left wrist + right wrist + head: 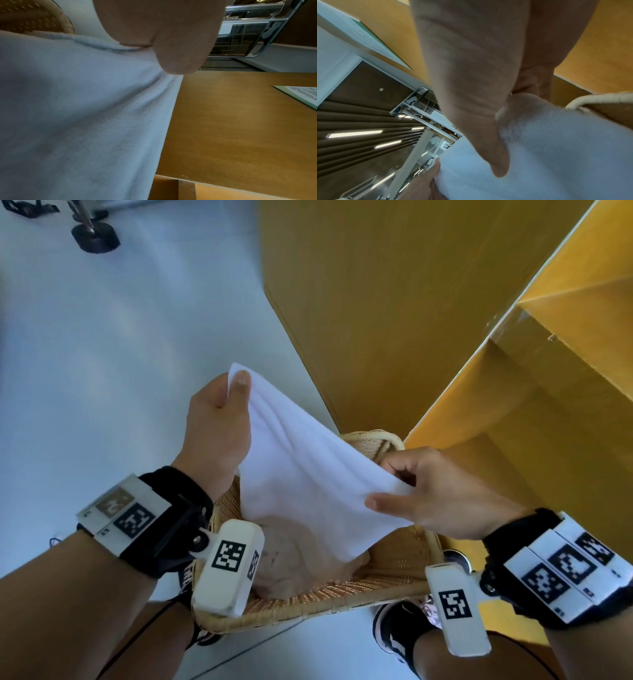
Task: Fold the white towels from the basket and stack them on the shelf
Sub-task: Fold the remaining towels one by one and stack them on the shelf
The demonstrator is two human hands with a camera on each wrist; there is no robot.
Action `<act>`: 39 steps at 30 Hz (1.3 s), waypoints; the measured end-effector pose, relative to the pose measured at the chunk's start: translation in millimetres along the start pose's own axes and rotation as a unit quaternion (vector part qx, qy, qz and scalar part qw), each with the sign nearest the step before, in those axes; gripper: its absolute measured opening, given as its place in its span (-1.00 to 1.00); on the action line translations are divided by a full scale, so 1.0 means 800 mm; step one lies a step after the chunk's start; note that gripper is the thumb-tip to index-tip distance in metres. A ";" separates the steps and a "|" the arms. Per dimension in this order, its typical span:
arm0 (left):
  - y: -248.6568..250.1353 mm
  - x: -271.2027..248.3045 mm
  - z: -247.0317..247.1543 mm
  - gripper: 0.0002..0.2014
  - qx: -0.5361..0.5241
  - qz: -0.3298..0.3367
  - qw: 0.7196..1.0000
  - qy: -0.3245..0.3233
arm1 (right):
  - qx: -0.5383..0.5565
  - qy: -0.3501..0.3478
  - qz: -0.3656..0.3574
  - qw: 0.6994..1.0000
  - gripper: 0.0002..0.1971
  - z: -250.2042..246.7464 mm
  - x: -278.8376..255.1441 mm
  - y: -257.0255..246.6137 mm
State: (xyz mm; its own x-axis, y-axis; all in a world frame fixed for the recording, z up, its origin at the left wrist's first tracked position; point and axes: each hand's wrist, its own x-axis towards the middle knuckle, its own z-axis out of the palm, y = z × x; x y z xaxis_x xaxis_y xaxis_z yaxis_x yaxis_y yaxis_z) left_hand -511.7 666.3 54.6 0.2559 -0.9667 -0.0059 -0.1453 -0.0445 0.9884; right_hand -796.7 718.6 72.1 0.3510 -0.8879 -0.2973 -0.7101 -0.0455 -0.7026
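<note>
Above the woven basket (394, 573), both hands pinch a soft white towel (308, 474).

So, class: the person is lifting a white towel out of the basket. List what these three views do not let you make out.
- Basket contents, head view: the white towel and a wrist camera cover most of the inside; only a beige cloth shows.
- Left hand fingers: hidden behind the towel in the head view; the left wrist view shows one blurred digit.
- Shelf: cut off by the frame edge; no stack visible.
- Paper text, left wrist view: too small.
</note>
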 end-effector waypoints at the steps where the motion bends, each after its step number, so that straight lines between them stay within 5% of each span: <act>1: -0.003 0.001 -0.001 -0.52 0.007 0.001 1.000 0.006 | -0.017 0.002 0.007 1.000 -0.66 -0.002 -0.001 0.004; 11: -0.018 0.013 -0.026 -0.50 0.002 -0.031 0.999 0.025 | -0.196 0.037 0.072 0.977 -0.82 -0.013 -0.015 0.031; 17: -0.019 0.008 -0.028 -0.51 0.014 -0.030 0.999 0.016 | -0.208 0.054 0.108 0.971 -0.59 -0.012 -0.014 0.051; 21: -0.019 0.006 -0.028 -0.50 0.021 -0.026 0.999 0.011 | -0.176 0.100 0.118 0.972 -0.83 -0.012 -0.014 0.055; 24: -0.017 0.005 -0.027 -0.50 0.023 -0.015 1.000 0.016 | -0.143 0.125 0.116 0.975 -0.82 -0.013 -0.012 0.053; 28: -0.013 0.003 -0.026 -0.54 0.031 0.010 0.999 0.016 | -0.189 0.098 0.103 0.972 -0.93 -0.007 -0.011 0.047; 31: -0.006 -0.003 -0.023 -0.56 0.031 0.032 0.999 0.000 | -0.212 0.077 0.120 0.967 -0.77 0.000 -0.008 0.049; 39: 0.020 -0.030 -0.005 -0.51 0.086 0.143 0.984 -0.066 | -0.246 0.004 0.175 0.953 -0.76 0.013 0.005 0.057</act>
State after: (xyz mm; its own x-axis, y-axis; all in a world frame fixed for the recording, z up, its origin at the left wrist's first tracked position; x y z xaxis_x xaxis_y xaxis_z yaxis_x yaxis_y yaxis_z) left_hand -516.2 689.8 70.9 0.0557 -0.9696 0.2384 -0.3553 0.2039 0.9122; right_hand -821.0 717.4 32.2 0.0365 -0.8917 -0.4511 -0.9839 0.0469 -0.1723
